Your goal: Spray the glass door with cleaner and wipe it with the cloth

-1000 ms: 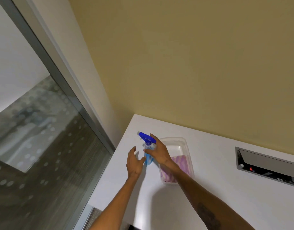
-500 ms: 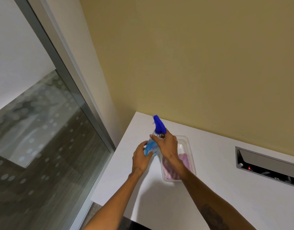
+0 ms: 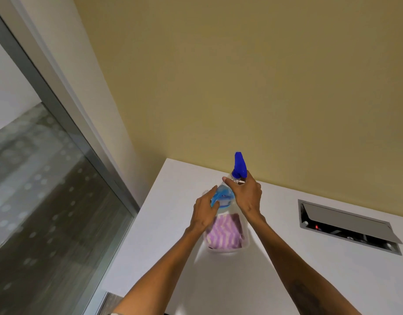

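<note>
A clear spray bottle [image 3: 223,196] with blue liquid and a blue trigger head is lifted above the white table [image 3: 309,276]. My right hand [image 3: 246,196] grips its neck just under the trigger head. My left hand [image 3: 205,212] cups the bottle's lower body from the left. Below the hands, a pink and white striped cloth [image 3: 225,233] lies in a clear plastic tray [image 3: 227,250] on the table. The glass door [image 3: 43,201] with its grey metal frame stands at the left, apart from both hands.
A yellow wall [image 3: 241,87] rises behind the table. A recessed metal cable box [image 3: 346,226] with a raised flap sits in the tabletop at the right. The table's left edge runs close to the door frame.
The bottle has come up off the table and tilted upright, its trigger head now pointing up. My left hand closed onto its base. The view shifted left and down.
</note>
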The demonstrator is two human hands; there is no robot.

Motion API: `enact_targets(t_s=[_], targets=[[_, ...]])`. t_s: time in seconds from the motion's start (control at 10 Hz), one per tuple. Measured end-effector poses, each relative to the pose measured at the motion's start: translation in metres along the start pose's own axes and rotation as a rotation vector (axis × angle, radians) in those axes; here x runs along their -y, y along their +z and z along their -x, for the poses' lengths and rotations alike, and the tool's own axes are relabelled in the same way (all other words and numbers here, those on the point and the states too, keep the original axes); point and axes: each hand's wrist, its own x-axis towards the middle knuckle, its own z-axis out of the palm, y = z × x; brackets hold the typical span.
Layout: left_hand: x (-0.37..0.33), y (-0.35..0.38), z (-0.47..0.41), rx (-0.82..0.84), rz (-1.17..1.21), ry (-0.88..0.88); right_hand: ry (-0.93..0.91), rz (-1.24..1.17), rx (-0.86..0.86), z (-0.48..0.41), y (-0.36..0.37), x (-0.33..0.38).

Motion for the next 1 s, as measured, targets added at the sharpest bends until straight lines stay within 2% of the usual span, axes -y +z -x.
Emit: enact_targets(t_s=[0.3, 0.4, 0.5, 0.9, 1.0], targets=[[0.018, 0.025, -0.011, 0.175, -0.039, -0.212, 0.122, 0.024, 0.075, -0.006, 0.036, -0.045], [0.019, 0.027, -0.014, 0.175, 0.008, -0.247, 0.161, -0.001, 0.071, -0.006, 0.044, -0.052], [0.019, 0.027, -0.015, 0.211, 0.072, -0.254, 0.19, -0.036, 0.055, -0.008, 0.051, -0.055], [0.014, 0.002, -0.002, 0.275, -0.114, -0.14, 0.182, -0.006, 0.154, 0.009, 0.039, -0.048], [0.018, -0.017, 0.013, 0.26, -0.143, -0.109, 0.255, 0.131, 0.055, 0.028, 0.031, -0.041]])
